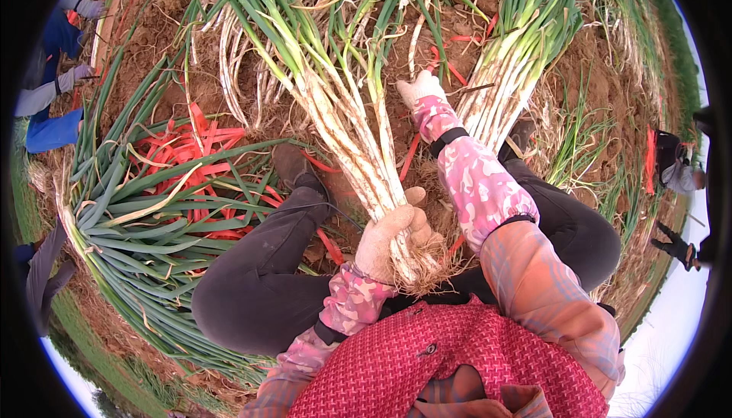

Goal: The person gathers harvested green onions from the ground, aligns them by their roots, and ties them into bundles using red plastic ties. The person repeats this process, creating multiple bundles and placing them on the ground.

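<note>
My gloved left hand [394, 238] is closed around the lower white stems of a small bunch of green onions [354, 132]. Their stringy roots [426, 272] hang below the fist, and the green leaves fan out away from me. My gloved right hand [423, 89] reaches forward, low over the soil, by a red plastic strap [454, 72]. Just right of it, a thin dark rod [477, 87] crosses a thick bundle of green onions [503, 81]. The right fingers are largely hidden, so whether they grip anything is unclear.
A tangled heap of red straps [200, 172] lies left of my boot [291, 163]. Long-leaved green onions [154, 246] spread beside my left leg. Loose onions [231, 69] lie ahead on brown soil [154, 23]. Other people [57, 75] are at the left and right edges.
</note>
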### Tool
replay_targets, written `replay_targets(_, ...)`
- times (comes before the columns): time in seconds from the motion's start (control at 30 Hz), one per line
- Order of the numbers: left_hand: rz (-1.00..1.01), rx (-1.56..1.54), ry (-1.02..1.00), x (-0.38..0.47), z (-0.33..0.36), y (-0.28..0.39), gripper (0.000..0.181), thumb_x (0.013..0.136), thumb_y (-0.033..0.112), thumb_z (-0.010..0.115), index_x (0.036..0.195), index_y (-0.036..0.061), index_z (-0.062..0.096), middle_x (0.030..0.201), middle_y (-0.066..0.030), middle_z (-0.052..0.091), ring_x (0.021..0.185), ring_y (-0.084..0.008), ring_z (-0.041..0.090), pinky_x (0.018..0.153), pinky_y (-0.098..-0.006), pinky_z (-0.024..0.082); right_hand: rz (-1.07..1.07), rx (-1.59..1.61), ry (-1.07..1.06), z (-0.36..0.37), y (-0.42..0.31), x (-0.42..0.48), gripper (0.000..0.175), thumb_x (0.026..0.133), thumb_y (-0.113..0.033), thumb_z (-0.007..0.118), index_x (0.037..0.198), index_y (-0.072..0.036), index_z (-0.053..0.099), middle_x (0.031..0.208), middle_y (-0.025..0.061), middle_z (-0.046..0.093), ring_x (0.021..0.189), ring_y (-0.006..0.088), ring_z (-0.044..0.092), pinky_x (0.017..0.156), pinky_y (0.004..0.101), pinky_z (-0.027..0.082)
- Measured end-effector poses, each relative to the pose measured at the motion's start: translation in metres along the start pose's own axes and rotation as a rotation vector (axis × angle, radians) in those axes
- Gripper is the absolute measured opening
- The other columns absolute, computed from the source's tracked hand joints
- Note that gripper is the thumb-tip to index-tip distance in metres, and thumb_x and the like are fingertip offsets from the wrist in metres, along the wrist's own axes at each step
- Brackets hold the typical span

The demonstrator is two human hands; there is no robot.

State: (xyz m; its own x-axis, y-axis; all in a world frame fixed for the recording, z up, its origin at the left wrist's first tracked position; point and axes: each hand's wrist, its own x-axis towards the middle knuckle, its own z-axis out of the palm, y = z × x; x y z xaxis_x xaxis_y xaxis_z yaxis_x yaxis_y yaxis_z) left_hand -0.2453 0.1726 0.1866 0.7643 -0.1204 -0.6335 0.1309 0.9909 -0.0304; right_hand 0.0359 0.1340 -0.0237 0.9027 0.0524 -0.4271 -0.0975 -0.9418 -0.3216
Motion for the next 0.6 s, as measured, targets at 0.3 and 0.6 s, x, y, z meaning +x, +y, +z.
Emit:
replay_targets(0.3,-0.003,0.066,0.319,0.020,0.001,-0.005,0.032,0.099,0.020,0.073,0.125,0.0050,0.061,0.099,-0.0064,0.066,0.083,-0.0200,0.069,0.071,-0.0375,0.062,-0.034,0.621,-0.032,-0.063,0.002,-0.028,0.045,0.102,-0.028,0.065,0.126,0.009,0.063,0.104,0.0186,0.074,0.091,0.0234,0.072,0.082,0.0354,0.056)
replay_targets(0.6,0.067,0.091,0.160,0.025,-0.018,-0.020,0.035,0.108,0.026,0.065,0.135,0.0035,0.066,0.122,-0.0121,0.074,0.107,-0.0233,0.073,0.092,-0.0379,0.060,-0.611,0.118,-0.184,-0.149,0.036,-0.282,0.036,0.106,-0.027,0.063,0.130,0.000,0.062,0.104,0.0233,0.074,0.094,0.0399,0.074,0.080,0.0436,0.059)
